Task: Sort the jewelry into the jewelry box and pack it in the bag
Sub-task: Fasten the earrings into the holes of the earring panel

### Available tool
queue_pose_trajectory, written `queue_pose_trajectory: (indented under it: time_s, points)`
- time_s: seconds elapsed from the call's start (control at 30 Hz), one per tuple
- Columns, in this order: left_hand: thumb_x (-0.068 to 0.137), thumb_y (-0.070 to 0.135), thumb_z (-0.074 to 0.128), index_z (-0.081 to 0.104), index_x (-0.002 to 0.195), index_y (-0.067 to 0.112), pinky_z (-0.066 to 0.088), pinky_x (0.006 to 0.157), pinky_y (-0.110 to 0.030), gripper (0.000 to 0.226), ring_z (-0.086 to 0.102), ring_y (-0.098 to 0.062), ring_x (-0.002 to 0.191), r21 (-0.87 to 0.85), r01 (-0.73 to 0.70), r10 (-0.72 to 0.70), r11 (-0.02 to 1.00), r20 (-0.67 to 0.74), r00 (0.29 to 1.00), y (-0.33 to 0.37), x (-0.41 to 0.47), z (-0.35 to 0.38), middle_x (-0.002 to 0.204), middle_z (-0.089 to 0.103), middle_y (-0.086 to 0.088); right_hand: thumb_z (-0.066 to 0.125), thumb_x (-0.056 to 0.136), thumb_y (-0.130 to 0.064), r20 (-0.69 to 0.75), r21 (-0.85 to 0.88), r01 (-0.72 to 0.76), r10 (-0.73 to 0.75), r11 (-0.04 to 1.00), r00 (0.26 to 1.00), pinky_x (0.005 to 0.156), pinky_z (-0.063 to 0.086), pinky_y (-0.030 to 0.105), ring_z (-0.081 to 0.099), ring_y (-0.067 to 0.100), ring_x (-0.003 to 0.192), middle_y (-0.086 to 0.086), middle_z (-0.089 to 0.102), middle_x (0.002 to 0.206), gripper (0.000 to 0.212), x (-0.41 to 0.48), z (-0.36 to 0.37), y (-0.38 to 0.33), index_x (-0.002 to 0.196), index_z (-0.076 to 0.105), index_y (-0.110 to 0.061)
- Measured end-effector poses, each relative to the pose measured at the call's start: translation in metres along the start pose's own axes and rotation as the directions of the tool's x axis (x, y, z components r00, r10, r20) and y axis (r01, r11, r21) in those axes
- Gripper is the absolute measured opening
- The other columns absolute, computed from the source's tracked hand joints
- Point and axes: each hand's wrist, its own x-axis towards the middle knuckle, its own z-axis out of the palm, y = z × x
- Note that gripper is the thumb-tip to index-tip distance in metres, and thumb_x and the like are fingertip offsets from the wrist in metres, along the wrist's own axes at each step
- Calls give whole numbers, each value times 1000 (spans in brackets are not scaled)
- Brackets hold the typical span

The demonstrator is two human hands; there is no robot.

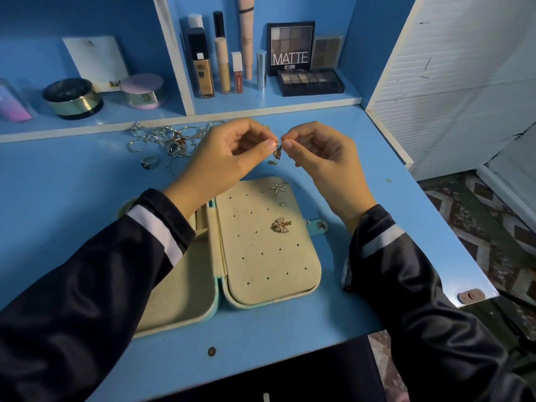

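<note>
We see a blue desk (72, 198), a cream jewelry box (261, 262) edged teal, a gold earring (277, 153), black sleeves (87, 285) banded white.

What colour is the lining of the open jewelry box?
Cream lining in the jewelry box, best in the head view.

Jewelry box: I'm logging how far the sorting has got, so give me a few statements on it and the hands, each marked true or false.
1. The jewelry box lies open on the blue table. True.
2. The left hand and the right hand both pinch one small gold earring. True.
3. The box's perforated panel is bare. False: a starfish piece, a small stud and a bow piece sit on it.
4. The pile of rings lies right of the right hand. False: it lies on the table beyond the left hand.
</note>
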Motion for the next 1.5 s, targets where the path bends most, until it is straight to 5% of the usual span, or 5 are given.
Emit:
queue_pose_trajectory:
  time_s: [0.37, 1.0, 1.3, 1.5]
  points:
    - [89, 13, 69, 68, 92, 20, 53, 86, -25, 8, 68, -9, 89, 6, -56, 57, 998, -41, 998, -1, -1, 2, 96, 71, 7, 67, 89, -4, -23, 38, -10, 11, 999, 1000, 66, 48, 28, 54, 18, 73, 12, 65, 84, 3, -2, -1, -2, 91, 67, -2]
    - [92, 11, 67, 64, 93, 27, 51, 88, -21, 16, 67, -6, 90, 21, -59, 60, 998, -14, 998, 15, -43, -5, 93, 70, 10, 68, 86, -1, -53, 135, -85, 93, 987, 994, 71, 50, 22, 58, 11, 68, 0, 65, 75, 6, -45, -5, -10, 92, 66, -2]
    - [86, 35, 65, 66, 93, 29, 53, 89, -29, 10, 67, -10, 90, 59, -78, 76, 995, 35, 996, 20, -77, 0, 91, 70, 14, 69, 87, -7, -98, 7, -143, 143, 990, 985, 63, 45, 19, 54, 12, 62, -3, 63, 67, 3, -82, -13, -11, 87, 68, -4]
    - [88, 30, 67, 66, 95, 27, 54, 90, -31, 8, 68, -11, 91, 111, -81, 77, 990, 41, 996, 23, -93, 4, 94, 71, 8, 69, 87, -4, -133, -65, -146, 136, 987, 982, 69, 44, 19, 50, 18, 72, 13, 62, 80, 5, -102, -14, -5, 87, 68, 0]
